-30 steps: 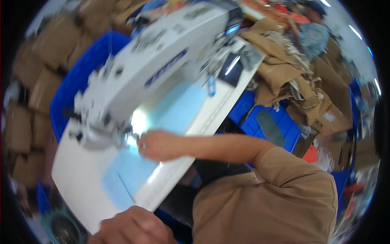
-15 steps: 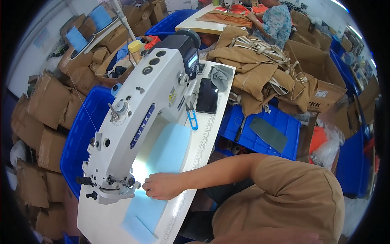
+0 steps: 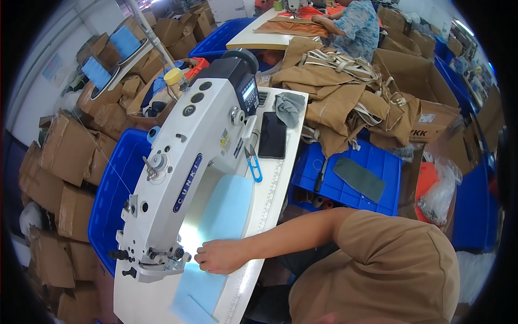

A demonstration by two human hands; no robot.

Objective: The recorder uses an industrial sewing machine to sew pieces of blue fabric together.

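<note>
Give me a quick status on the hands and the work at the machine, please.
Right hand on light blue fabric beside the sewing machine needle end. Left hand out of view. Blue-handled snips and phone further up the table.

- We see a dark phone [image 3: 272, 135] lying flat on the white table [image 3: 280, 178], a grey cloth [image 3: 290, 108] just beyond it.
- We spot blue-handled snips [image 3: 252, 164] beside the phone.
- Tan garments [image 3: 345, 94] pile up past the table's far edge.
- A blue crate [image 3: 345, 181] holds a dark grey piece [image 3: 359, 179].
- Cardboard boxes [image 3: 65, 151] crowd the left; we see another person's patterned sleeve [image 3: 359, 27] at a far table.
</note>
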